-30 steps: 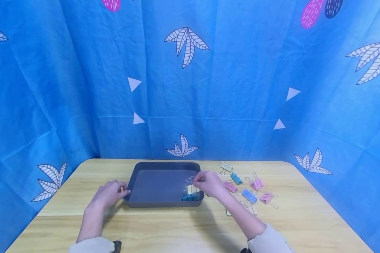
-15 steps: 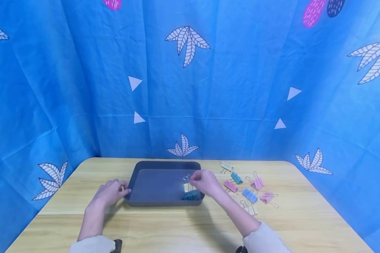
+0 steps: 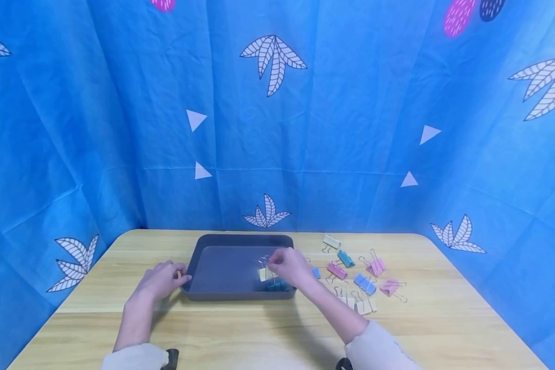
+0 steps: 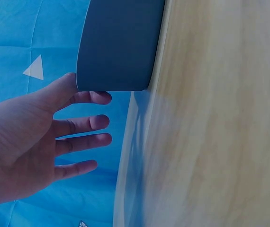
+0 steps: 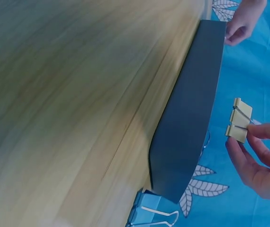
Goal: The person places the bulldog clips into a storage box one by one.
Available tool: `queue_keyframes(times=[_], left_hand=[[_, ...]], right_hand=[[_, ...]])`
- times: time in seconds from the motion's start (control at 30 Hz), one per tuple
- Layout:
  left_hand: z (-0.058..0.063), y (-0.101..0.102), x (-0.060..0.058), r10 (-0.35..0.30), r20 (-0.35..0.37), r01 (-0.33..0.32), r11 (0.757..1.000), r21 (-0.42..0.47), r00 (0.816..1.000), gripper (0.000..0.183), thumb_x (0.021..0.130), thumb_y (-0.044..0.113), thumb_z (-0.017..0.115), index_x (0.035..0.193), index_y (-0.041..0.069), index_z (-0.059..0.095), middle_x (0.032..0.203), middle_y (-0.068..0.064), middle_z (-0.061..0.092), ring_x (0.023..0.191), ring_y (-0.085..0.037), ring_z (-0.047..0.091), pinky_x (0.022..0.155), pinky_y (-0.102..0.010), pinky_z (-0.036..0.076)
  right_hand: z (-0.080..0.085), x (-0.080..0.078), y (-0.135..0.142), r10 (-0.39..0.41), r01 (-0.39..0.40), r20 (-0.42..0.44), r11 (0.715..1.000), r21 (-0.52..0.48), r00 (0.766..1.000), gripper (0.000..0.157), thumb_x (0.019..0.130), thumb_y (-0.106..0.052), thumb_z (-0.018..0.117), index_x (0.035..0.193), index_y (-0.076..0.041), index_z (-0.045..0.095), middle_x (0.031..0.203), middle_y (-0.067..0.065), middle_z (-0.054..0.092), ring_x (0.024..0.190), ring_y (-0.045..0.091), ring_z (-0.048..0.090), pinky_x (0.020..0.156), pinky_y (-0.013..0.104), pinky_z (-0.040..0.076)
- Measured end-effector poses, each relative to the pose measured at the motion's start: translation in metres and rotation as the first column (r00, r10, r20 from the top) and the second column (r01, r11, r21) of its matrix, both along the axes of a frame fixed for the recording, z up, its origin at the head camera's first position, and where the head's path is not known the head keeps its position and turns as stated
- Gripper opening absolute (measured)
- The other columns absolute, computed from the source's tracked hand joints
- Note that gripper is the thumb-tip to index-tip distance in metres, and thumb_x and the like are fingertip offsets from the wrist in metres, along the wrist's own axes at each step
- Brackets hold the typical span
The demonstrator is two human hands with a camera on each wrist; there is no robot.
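Note:
A pale yellow binder clip (image 5: 239, 120) hangs from the fingertips of my right hand (image 3: 292, 266), which pinches it by its wire handles. In the head view the clip overlaps the right part of a dark grey tray (image 3: 222, 296). Teal binder clips (image 3: 277, 285) lie inside the tray's near right corner. My left hand (image 3: 163, 279) holds the tray's left end: in the left wrist view, the thumb is at the rim and the index finger against the end wall. The other fingers of the left hand (image 4: 35, 132) are spread, away from the tray.
Right of the tray, several loose binder clips lie on the wooden table (image 3: 203, 334): teal (image 3: 346, 258), pink (image 3: 337, 271), blue (image 3: 365, 284) and pale yellow (image 3: 331, 241) among them. A blue patterned curtain (image 3: 277, 128) hangs behind the table.
My right hand has moved left over the tray with the yellow clip. A blue clip right of the tray has come into sight from behind the arm. The left hand stays put.

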State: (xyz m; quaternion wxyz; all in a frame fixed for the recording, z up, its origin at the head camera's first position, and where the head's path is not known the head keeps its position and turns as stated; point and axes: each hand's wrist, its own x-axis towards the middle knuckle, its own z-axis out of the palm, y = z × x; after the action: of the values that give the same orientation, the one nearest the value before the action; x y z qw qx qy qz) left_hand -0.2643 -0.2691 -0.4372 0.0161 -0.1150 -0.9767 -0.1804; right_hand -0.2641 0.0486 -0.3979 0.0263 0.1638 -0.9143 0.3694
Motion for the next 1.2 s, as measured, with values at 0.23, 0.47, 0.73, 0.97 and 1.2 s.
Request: queue_keyframes(times=[0.23, 0.47, 0.73, 0.97, 1.2], left_hand=[[0.000, 0.001, 0.001, -0.003, -0.008, 0.003, 1.000, 0.000, 1.000, 0.019, 0.088, 0.026, 0.062, 0.094, 0.008, 0.065, 0.080, 0.000, 0.052, 0.074, -0.020, 0.049, 0.066, -0.045, 0.038], [0.002, 0.002, 0.004, -0.006, -0.015, 0.006, 1.000, 0.007, 1.000, 0.017, 0.088, 0.026, 0.062, 0.093, 0.010, 0.065, 0.080, 0.000, 0.052, 0.074, -0.020, 0.049, 0.067, -0.045, 0.038], [0.001, 0.001, 0.005, -0.007, -0.020, 0.007, 1.000, 0.008, 1.000, 0.016, 0.088, 0.026, 0.062, 0.092, 0.011, 0.065, 0.080, 0.001, 0.052, 0.073, -0.019, 0.049, 0.067, -0.046, 0.039], [0.000, 0.001, 0.005, -0.011, -0.021, 0.012, 1.000, 0.009, 1.000, 0.015, 0.088, 0.026, 0.062, 0.090, 0.012, 0.064, 0.080, 0.001, 0.052, 0.072, -0.018, 0.049, 0.066, -0.044, 0.039], [0.000, 0.000, 0.004, -0.005, -0.022, 0.005, 1.000, 0.002, 1.000, 0.015, 0.088, 0.027, 0.062, 0.090, 0.012, 0.064, 0.079, 0.001, 0.052, 0.073, -0.018, 0.048, 0.066, -0.045, 0.039]], right_hand=[[-0.003, 0.002, -0.011, 0.013, -0.013, -0.002, 1.000, -0.014, 1.000, 0.004, 0.080, -0.008, 0.067, 0.081, -0.004, 0.066, 0.073, -0.001, 0.062, 0.061, 0.010, 0.055, 0.058, 0.024, 0.048], [-0.012, 0.001, -0.019, 0.021, -0.021, 0.001, 1.000, -0.023, 1.000, 0.004, 0.081, -0.006, 0.066, 0.080, -0.002, 0.066, 0.070, -0.001, 0.062, 0.054, 0.009, 0.054, 0.053, 0.023, 0.047], [-0.023, -0.001, -0.030, 0.003, -0.002, -0.037, 1.000, 0.018, 0.999, 0.001, 0.078, -0.002, 0.067, 0.078, -0.003, 0.066, 0.071, 0.002, 0.063, 0.054, 0.010, 0.053, 0.058, 0.027, 0.048], [-0.032, 0.000, -0.037, -0.015, 0.021, -0.062, 0.995, 0.101, 0.998, 0.005, 0.078, -0.004, 0.068, 0.074, -0.007, 0.065, 0.073, 0.002, 0.064, 0.055, 0.010, 0.053, 0.058, 0.027, 0.048], [-0.037, 0.002, -0.041, -0.021, 0.019, 0.014, 0.996, 0.091, 1.000, 0.004, 0.080, -0.006, 0.067, 0.077, -0.004, 0.065, 0.071, 0.001, 0.062, 0.053, 0.010, 0.052, 0.049, 0.022, 0.045]])
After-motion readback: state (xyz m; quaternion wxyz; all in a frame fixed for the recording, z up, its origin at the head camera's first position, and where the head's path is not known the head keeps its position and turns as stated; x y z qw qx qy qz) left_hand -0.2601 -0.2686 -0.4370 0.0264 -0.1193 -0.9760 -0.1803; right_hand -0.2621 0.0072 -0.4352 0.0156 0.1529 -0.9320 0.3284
